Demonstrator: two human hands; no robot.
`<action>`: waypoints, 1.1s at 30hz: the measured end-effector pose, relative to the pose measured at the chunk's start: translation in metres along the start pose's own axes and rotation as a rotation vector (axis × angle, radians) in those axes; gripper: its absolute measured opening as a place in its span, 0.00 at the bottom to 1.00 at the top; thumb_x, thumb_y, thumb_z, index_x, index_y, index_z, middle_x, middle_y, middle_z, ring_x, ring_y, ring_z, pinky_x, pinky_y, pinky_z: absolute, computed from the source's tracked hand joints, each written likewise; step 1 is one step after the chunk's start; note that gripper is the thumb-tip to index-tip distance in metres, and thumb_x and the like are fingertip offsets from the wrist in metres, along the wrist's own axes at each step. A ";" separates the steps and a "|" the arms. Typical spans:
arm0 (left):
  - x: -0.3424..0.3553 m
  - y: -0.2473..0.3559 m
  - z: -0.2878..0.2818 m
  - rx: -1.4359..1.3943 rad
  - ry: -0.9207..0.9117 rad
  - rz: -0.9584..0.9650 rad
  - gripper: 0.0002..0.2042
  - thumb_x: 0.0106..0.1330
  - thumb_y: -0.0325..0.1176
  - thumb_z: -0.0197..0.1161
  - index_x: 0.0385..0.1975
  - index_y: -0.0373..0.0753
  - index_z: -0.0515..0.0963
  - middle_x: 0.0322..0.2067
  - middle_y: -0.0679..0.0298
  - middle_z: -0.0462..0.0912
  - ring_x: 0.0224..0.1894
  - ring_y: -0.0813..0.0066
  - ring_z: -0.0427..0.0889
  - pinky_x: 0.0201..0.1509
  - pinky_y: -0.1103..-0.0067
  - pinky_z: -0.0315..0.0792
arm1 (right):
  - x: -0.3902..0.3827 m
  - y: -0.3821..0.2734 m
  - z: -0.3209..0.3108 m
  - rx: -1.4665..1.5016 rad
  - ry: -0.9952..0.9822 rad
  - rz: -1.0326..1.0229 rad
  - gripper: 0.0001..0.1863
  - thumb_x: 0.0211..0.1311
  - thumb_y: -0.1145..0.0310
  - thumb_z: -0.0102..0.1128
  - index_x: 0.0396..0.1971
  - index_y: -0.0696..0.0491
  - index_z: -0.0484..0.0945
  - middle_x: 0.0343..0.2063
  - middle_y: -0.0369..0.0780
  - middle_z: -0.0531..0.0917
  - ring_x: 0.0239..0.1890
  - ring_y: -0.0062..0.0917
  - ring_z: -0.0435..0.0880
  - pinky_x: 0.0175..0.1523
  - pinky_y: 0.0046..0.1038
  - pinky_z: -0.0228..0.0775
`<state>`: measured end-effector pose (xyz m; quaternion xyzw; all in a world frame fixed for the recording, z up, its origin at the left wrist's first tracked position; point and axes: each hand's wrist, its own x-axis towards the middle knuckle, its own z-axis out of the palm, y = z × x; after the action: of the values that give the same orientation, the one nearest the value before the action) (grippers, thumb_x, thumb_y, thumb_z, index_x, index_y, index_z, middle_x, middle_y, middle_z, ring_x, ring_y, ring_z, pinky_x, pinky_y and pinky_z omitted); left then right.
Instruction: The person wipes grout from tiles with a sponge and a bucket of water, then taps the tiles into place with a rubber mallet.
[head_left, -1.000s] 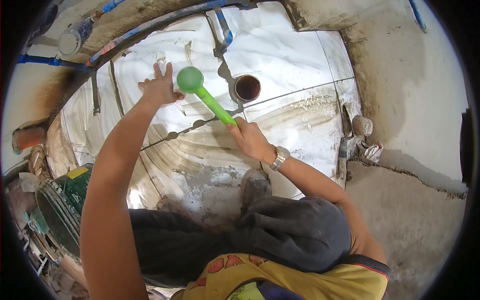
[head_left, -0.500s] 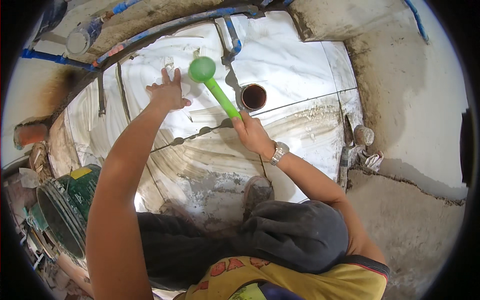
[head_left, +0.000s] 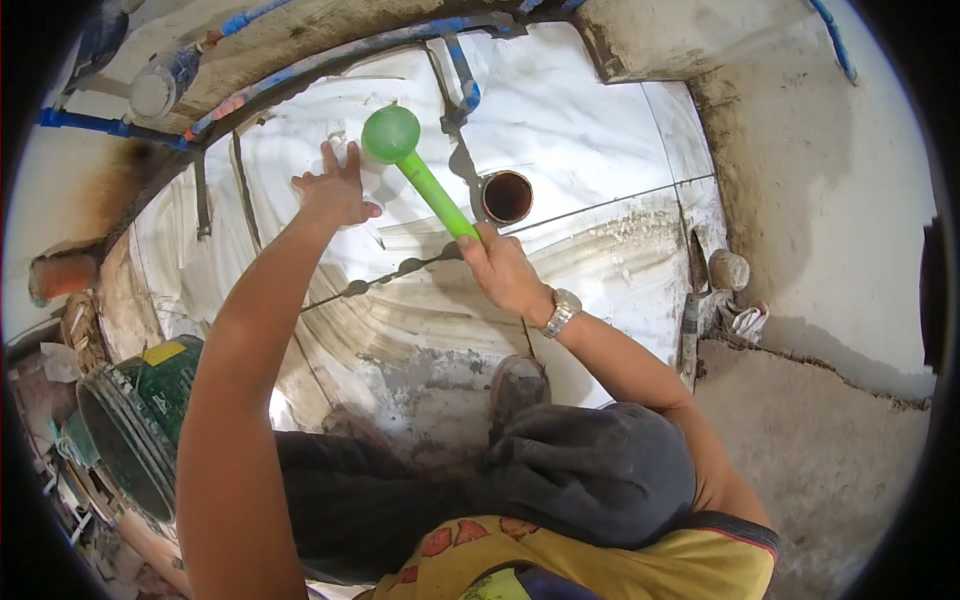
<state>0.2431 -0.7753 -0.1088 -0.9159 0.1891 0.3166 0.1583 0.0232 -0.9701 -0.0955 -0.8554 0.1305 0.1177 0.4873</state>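
Right hand (head_left: 505, 270) is closed around the handle of a bright green mallet (head_left: 428, 186). Left hand (head_left: 338, 195) holds nothing, and its fingers are spread out, palm down, over the white floor tiles (head_left: 600, 130). The mallet is out in front of the person, over the tiles. Its round head is just to the right of the left hand, and I cannot tell if it touches the floor. A round, dark pipe hole (head_left: 507, 197) is in the floor, to the right of the mallet. Gray and brown smears cover some of the tiles. A shiny watch (head_left: 564, 312) is on the right wrist. One dusty shoe (head_left: 518, 388) is on the floor below the right hand. Over on the left, near the left arm, is a green bucket (head_left: 165, 390). Blue pipes (head_left: 462, 75) run along the far edge.
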 end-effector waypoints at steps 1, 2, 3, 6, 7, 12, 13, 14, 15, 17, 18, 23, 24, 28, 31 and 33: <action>-0.001 -0.001 0.002 0.001 -0.004 0.004 0.60 0.58 0.60 0.71 0.81 0.49 0.35 0.79 0.43 0.35 0.71 0.27 0.62 0.71 0.35 0.52 | -0.003 0.001 0.002 0.008 0.007 -0.027 0.23 0.77 0.53 0.46 0.40 0.61 0.74 0.27 0.59 0.82 0.32 0.59 0.83 0.36 0.53 0.72; 0.001 0.000 0.002 -0.010 0.005 0.009 0.60 0.58 0.60 0.71 0.81 0.49 0.35 0.79 0.43 0.35 0.71 0.26 0.62 0.71 0.35 0.52 | -0.004 0.008 0.002 -0.006 0.009 -0.036 0.23 0.77 0.53 0.46 0.41 0.61 0.74 0.27 0.59 0.82 0.32 0.58 0.83 0.36 0.53 0.73; 0.003 0.003 0.002 -0.022 0.016 0.012 0.60 0.58 0.60 0.71 0.81 0.49 0.35 0.79 0.42 0.36 0.71 0.26 0.62 0.71 0.35 0.52 | -0.002 0.022 0.003 -0.043 -0.001 -0.017 0.22 0.77 0.53 0.46 0.41 0.61 0.74 0.27 0.59 0.82 0.31 0.58 0.83 0.36 0.53 0.73; 0.007 0.003 0.008 -0.003 0.067 0.024 0.61 0.54 0.61 0.74 0.81 0.49 0.37 0.78 0.38 0.38 0.67 0.25 0.68 0.68 0.35 0.57 | 0.002 0.029 0.002 -0.095 -0.023 0.024 0.22 0.77 0.53 0.46 0.41 0.60 0.74 0.26 0.58 0.82 0.31 0.58 0.83 0.35 0.53 0.73; 0.009 0.000 0.009 -0.001 0.068 0.020 0.61 0.54 0.61 0.74 0.81 0.49 0.37 0.78 0.38 0.38 0.67 0.25 0.68 0.68 0.35 0.57 | 0.000 0.027 0.002 -0.079 -0.023 0.018 0.22 0.77 0.53 0.46 0.41 0.60 0.74 0.26 0.58 0.82 0.30 0.57 0.83 0.35 0.53 0.73; 0.007 0.000 0.009 -0.001 0.068 0.025 0.62 0.54 0.61 0.74 0.81 0.49 0.36 0.78 0.39 0.39 0.68 0.25 0.67 0.69 0.36 0.56 | -0.014 0.007 -0.005 -0.023 0.012 -0.084 0.21 0.77 0.54 0.47 0.42 0.60 0.74 0.25 0.57 0.83 0.29 0.56 0.83 0.34 0.52 0.73; 0.007 0.000 0.010 -0.003 0.068 0.025 0.62 0.54 0.61 0.74 0.81 0.49 0.36 0.78 0.39 0.39 0.68 0.25 0.67 0.69 0.36 0.56 | -0.013 0.019 -0.001 -0.046 0.003 -0.072 0.21 0.77 0.54 0.47 0.42 0.59 0.74 0.25 0.57 0.83 0.29 0.56 0.83 0.33 0.52 0.73; 0.009 0.000 0.011 -0.005 0.077 0.028 0.62 0.54 0.61 0.74 0.81 0.49 0.36 0.78 0.39 0.39 0.68 0.25 0.67 0.70 0.36 0.56 | -0.009 0.034 0.001 -0.090 -0.007 -0.048 0.20 0.77 0.54 0.47 0.42 0.59 0.74 0.25 0.57 0.83 0.29 0.56 0.83 0.33 0.52 0.73; 0.008 0.001 0.011 -0.007 0.081 0.029 0.61 0.54 0.61 0.74 0.81 0.49 0.37 0.78 0.39 0.39 0.68 0.25 0.67 0.70 0.36 0.56 | -0.006 0.042 0.002 -0.117 -0.016 -0.026 0.20 0.77 0.54 0.47 0.43 0.59 0.74 0.25 0.57 0.83 0.28 0.56 0.83 0.33 0.51 0.73; 0.004 0.008 0.002 -0.013 0.050 0.028 0.61 0.56 0.61 0.72 0.81 0.48 0.37 0.78 0.39 0.38 0.70 0.29 0.64 0.71 0.36 0.54 | -0.007 0.051 -0.001 -0.153 -0.036 -0.018 0.20 0.77 0.54 0.47 0.43 0.59 0.74 0.25 0.56 0.83 0.28 0.55 0.83 0.33 0.51 0.73; -0.003 0.009 0.001 -0.014 0.008 0.029 0.60 0.57 0.62 0.71 0.81 0.46 0.37 0.78 0.39 0.37 0.73 0.33 0.61 0.72 0.36 0.53 | -0.010 0.045 -0.003 -0.164 -0.043 -0.045 0.20 0.77 0.55 0.47 0.43 0.59 0.74 0.25 0.56 0.83 0.28 0.55 0.83 0.32 0.51 0.73; -0.004 -0.002 -0.002 -0.015 0.020 0.008 0.60 0.56 0.60 0.73 0.80 0.45 0.38 0.78 0.38 0.38 0.73 0.36 0.63 0.71 0.35 0.53 | -0.034 -0.001 -0.020 0.029 -0.106 0.069 0.19 0.76 0.56 0.47 0.43 0.59 0.75 0.24 0.56 0.83 0.28 0.56 0.84 0.33 0.51 0.74; 0.000 0.002 -0.003 -0.020 0.024 0.021 0.60 0.56 0.60 0.73 0.80 0.44 0.38 0.78 0.38 0.38 0.73 0.35 0.63 0.71 0.35 0.53 | -0.035 0.009 -0.017 -0.025 -0.067 0.059 0.18 0.75 0.56 0.48 0.44 0.59 0.75 0.24 0.57 0.82 0.28 0.56 0.84 0.33 0.50 0.75; 0.013 0.006 0.012 -0.013 0.104 0.048 0.62 0.53 0.61 0.74 0.80 0.47 0.38 0.78 0.37 0.40 0.66 0.23 0.69 0.69 0.35 0.56 | -0.035 0.077 0.001 -0.152 0.056 -0.203 0.24 0.76 0.49 0.49 0.47 0.58 0.75 0.30 0.59 0.83 0.34 0.61 0.81 0.38 0.52 0.74; 0.005 -0.008 0.016 -0.019 0.114 0.023 0.62 0.53 0.60 0.75 0.80 0.47 0.39 0.78 0.36 0.40 0.65 0.22 0.69 0.69 0.35 0.56 | -0.045 0.039 0.008 -0.102 0.016 -0.107 0.24 0.77 0.50 0.47 0.47 0.59 0.75 0.30 0.60 0.83 0.34 0.61 0.82 0.38 0.52 0.74; -0.001 -0.001 0.007 -0.028 0.074 0.016 0.62 0.53 0.60 0.75 0.80 0.47 0.38 0.78 0.38 0.38 0.68 0.24 0.65 0.70 0.35 0.53 | -0.050 0.033 0.003 -0.093 -0.040 -0.047 0.25 0.77 0.49 0.45 0.47 0.59 0.75 0.28 0.60 0.83 0.33 0.61 0.82 0.37 0.52 0.74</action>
<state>0.2387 -0.7713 -0.1131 -0.9276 0.1978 0.2865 0.1357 -0.0348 -0.9787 -0.1068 -0.8775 0.0952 0.1292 0.4520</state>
